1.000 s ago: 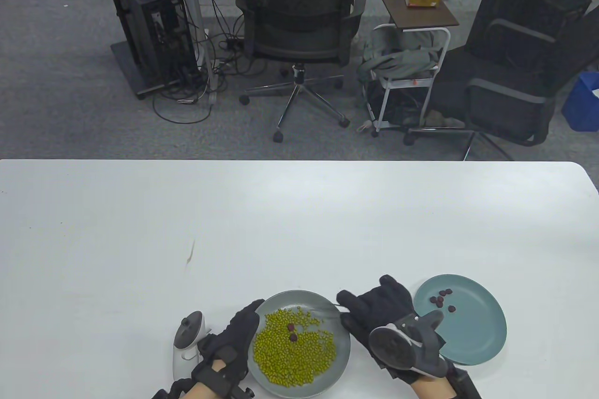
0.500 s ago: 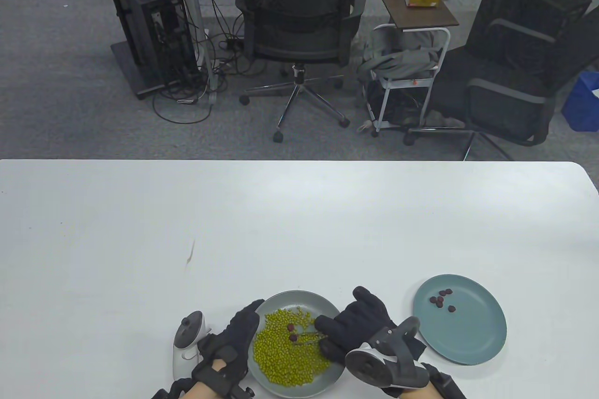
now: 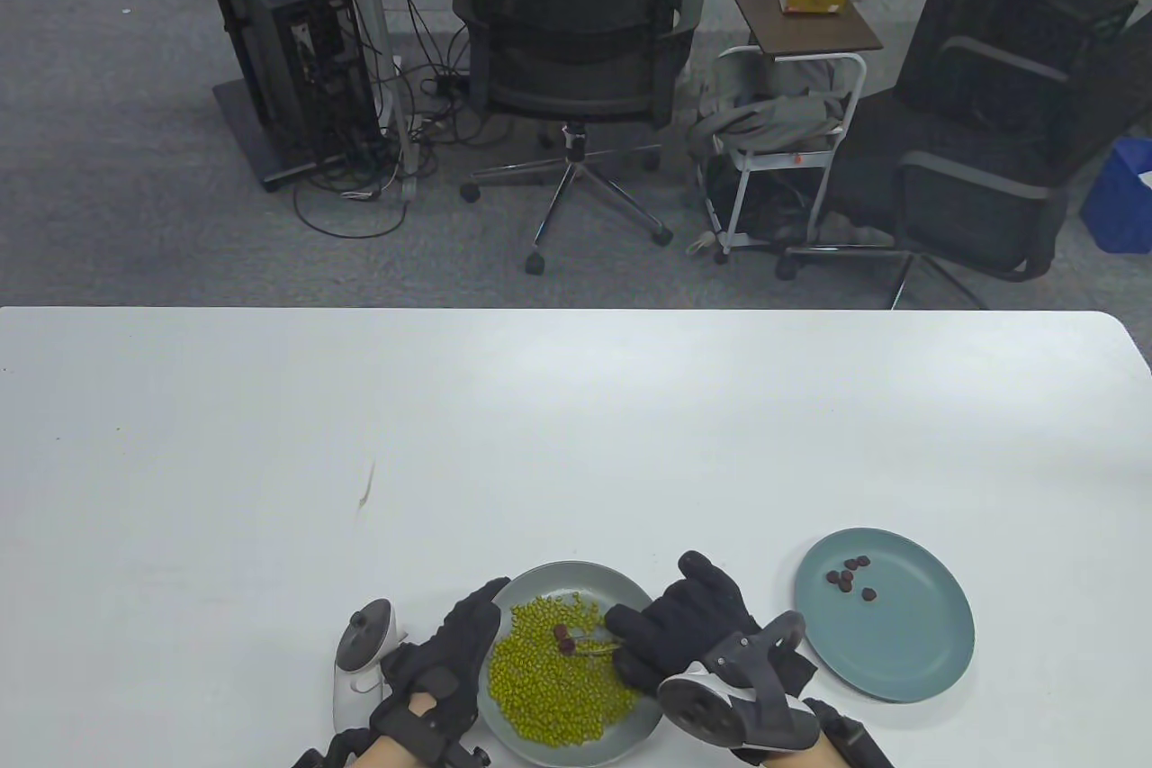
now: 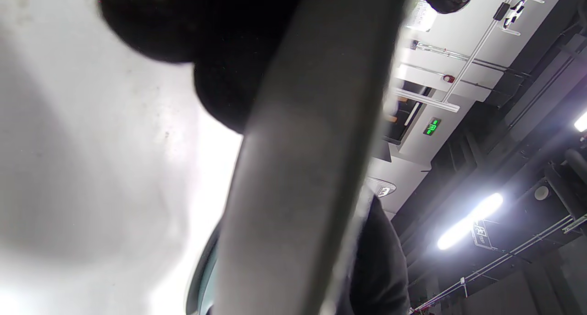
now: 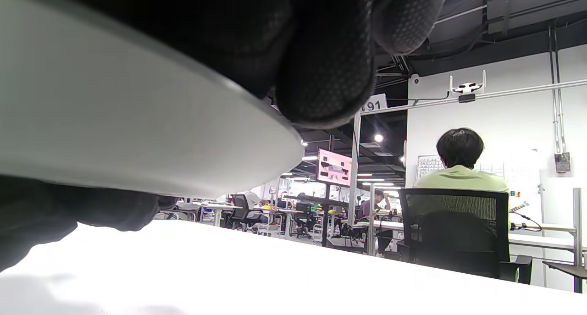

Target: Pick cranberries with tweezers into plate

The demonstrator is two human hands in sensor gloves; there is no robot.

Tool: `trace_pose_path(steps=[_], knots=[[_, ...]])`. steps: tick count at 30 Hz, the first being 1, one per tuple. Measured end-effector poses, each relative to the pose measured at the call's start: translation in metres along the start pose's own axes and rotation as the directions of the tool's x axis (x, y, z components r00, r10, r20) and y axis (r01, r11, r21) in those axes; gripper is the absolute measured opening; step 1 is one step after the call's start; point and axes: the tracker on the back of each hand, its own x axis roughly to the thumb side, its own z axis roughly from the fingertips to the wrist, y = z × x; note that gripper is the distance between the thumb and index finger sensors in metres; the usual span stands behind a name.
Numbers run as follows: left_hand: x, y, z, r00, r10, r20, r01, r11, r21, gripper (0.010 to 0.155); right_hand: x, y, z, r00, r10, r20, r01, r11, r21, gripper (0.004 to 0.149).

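Both plates sit close to the near edge of the white counter (image 3: 270,408), whose broad far and left stretches lie bare apart from a small dark smudge (image 3: 366,489). The grey plate (image 3: 630,588), heaped with green beans (image 3: 540,687), nearly meets the bottom of the table view, and the left hand (image 3: 450,651) lies along its left rim, fingers stretched over the edge; whether they press the plate cannot be told. The right hand (image 3: 675,624) reaches over the plate's right rim and grips thin metal tweezers (image 3: 594,646), whose tips lie at two dark cranberries (image 3: 564,640) in the middle of the beans — whether the tips have closed on one is too small to make out. Well apart to the right, with a strip of bare counter between the plates, the blue plate (image 3: 909,651) carries five more cranberries (image 3: 848,577) toward its far-left part. Both wrists are cut off by the frame. The left wrist view is blurred: a dark fingertip against a grey rim (image 4: 298,168), with white counter beside it. In the right wrist view gloved fingers (image 5: 321,67) and a pale rim (image 5: 114,131) fill the top — the tweezers do not show there.
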Motion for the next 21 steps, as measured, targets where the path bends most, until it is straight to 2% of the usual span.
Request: trace_pose_path(steps=[21], knots=[[-0.001,0.0,0.0002,1.0,-0.004,-0.006,0.004,1.0,0.001,0.061,-0.0044,-0.0081,0.0031,0.999,-0.039,-0.008,0.038,0.998,-0.045,0.044]])
